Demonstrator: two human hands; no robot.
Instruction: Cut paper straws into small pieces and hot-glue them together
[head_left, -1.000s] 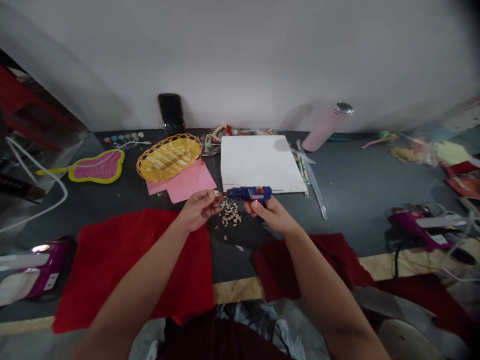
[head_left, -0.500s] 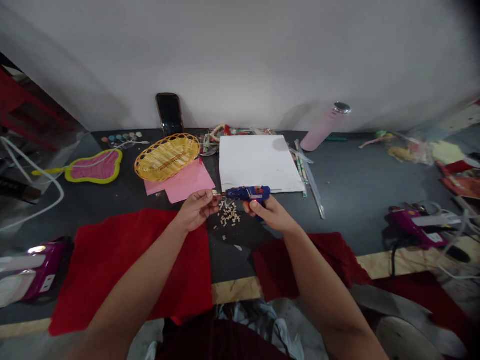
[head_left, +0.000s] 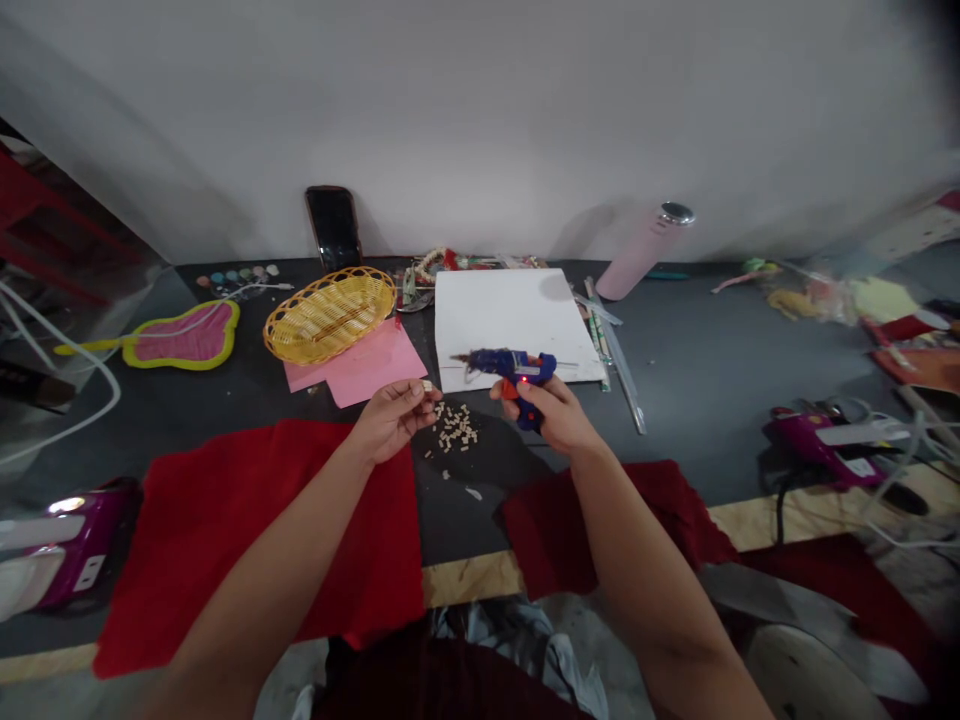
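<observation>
In my right hand (head_left: pixel 551 408) is a blue glue gun (head_left: pixel 504 364) with an orange trigger and a lit red light; its nozzle points left over the white paper (head_left: pixel 510 310). My left hand (head_left: pixel 397 418) is closed in a pinch on a small pale piece (head_left: pixel 427 386), too small to name for sure. On the dark table between the hands lies a loose pile of small beige pieces (head_left: pixel 456 428), several of them scattered singly. Pink paper (head_left: pixel 375 365) lies just beyond my left hand.
A yellow woven basket (head_left: pixel 330 318) sits on the pink paper's edge, with a phone (head_left: pixel 334 228) leaning on the wall behind. Red cloth (head_left: pixel 277 530) lies under my left forearm, darker red cloth (head_left: pixel 551 540) under the right. A pink bottle (head_left: pixel 645 252) stands beyond some clear sticks (head_left: pixel 621 360).
The glue gun has moved up and away from my left hand, its nozzle no longer at the small piece. My left hand has stayed nearly in place, still pinching.
</observation>
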